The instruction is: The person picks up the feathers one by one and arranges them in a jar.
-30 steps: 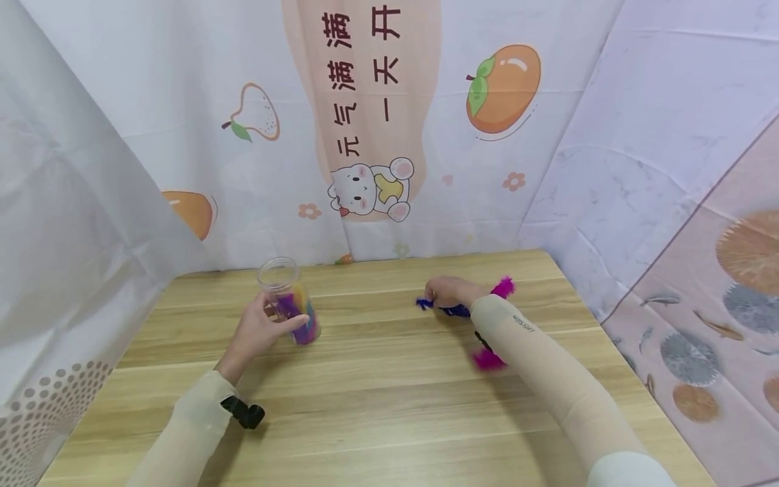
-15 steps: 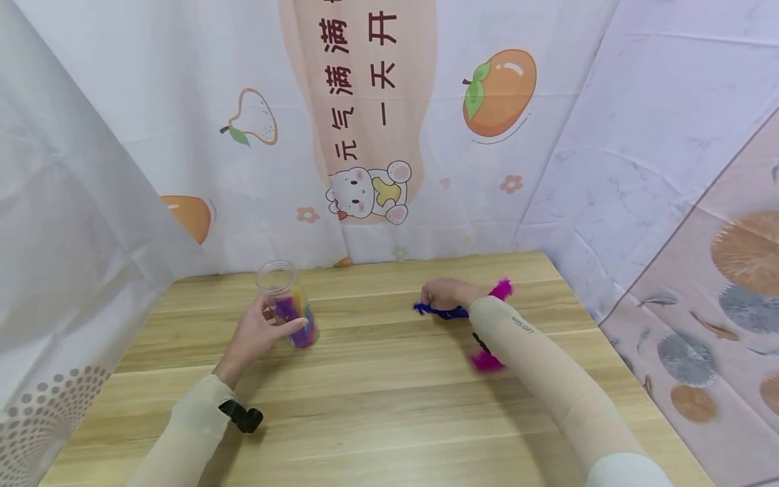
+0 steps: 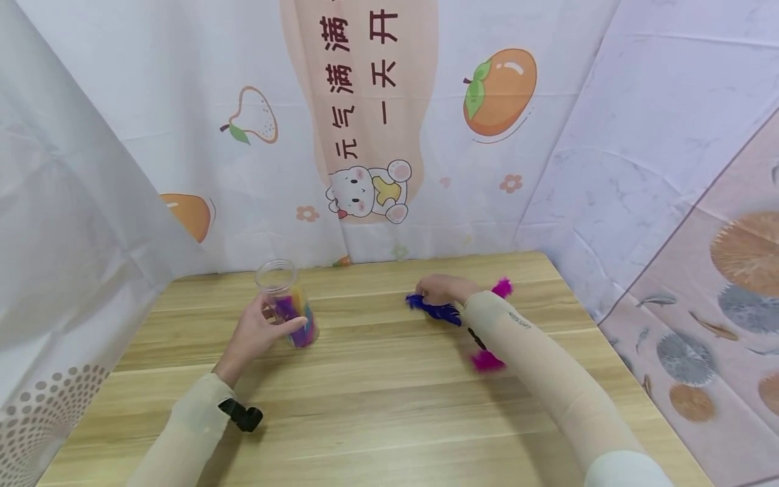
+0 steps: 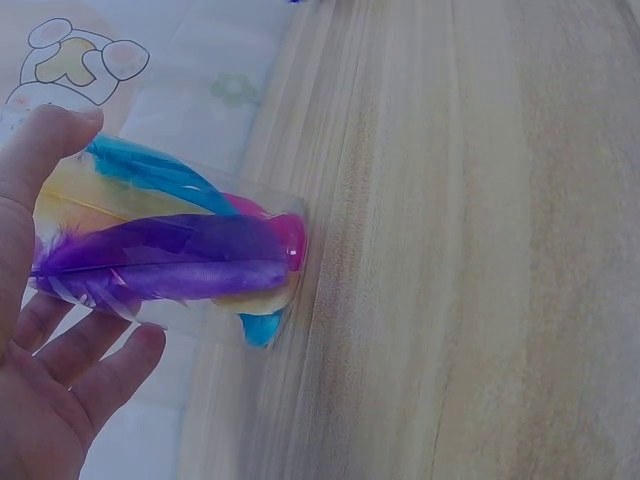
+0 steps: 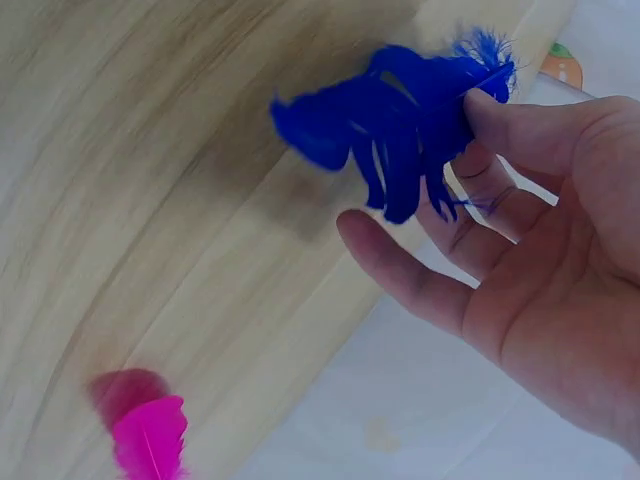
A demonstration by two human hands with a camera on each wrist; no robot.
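Clearly, we see the hands well apart: the left hand (image 3: 260, 330) curls its thumb and fingers round a clear cup (image 3: 277, 290) of coloured feathers (image 4: 170, 258) on the wooden table (image 3: 365, 399), while the right hand (image 3: 443, 289) pinches a blue feather (image 5: 395, 120) just above the wood. We find pink feathers (image 3: 487, 361) near the right forearm.
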